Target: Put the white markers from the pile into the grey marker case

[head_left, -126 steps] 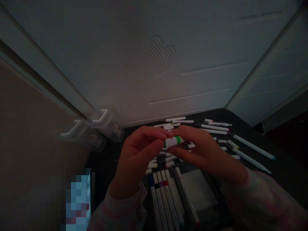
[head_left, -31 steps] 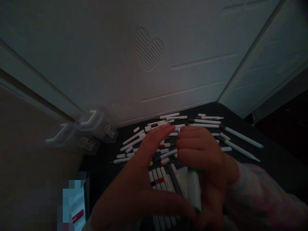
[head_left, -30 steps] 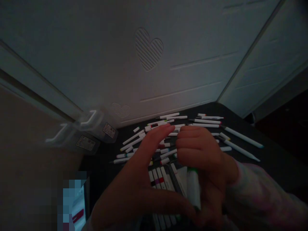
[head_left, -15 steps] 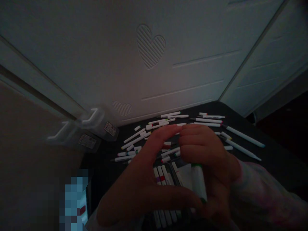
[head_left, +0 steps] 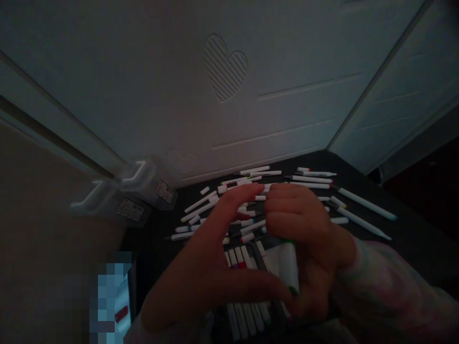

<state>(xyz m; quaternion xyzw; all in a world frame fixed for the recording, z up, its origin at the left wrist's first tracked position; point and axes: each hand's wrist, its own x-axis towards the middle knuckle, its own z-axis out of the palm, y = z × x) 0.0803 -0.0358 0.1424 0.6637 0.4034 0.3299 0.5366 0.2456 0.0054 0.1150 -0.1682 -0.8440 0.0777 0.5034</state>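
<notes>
My right hand (head_left: 299, 215) is closed around a white marker (head_left: 289, 267) with green at its end and beside my fist. The part of the marker inside the fist is hidden. My left hand (head_left: 210, 258) forms a wide C with thumb and index finger apart. Its thumb tip lies by the marker's lower end, and its index fingertip is close to my right knuckles; contact is unclear. Under the hands sits a dark case (head_left: 256, 246) with several white markers (head_left: 245, 320) standing in rows, partly covered by my left hand.
Loose uncapped markers (head_left: 364, 220) and small caps (head_left: 205, 190) are scattered over the black table (head_left: 405, 243). Two clear plastic boxes (head_left: 148, 184) with labels stand at the left. A white panel (head_left: 287, 62) with heart reliefs rises behind. A bright screen-like thing (head_left: 122, 301) is lower left.
My right hand and the marker have shifted slightly left and up. My left hand has moved a little left with its thumb still by the marker's end.
</notes>
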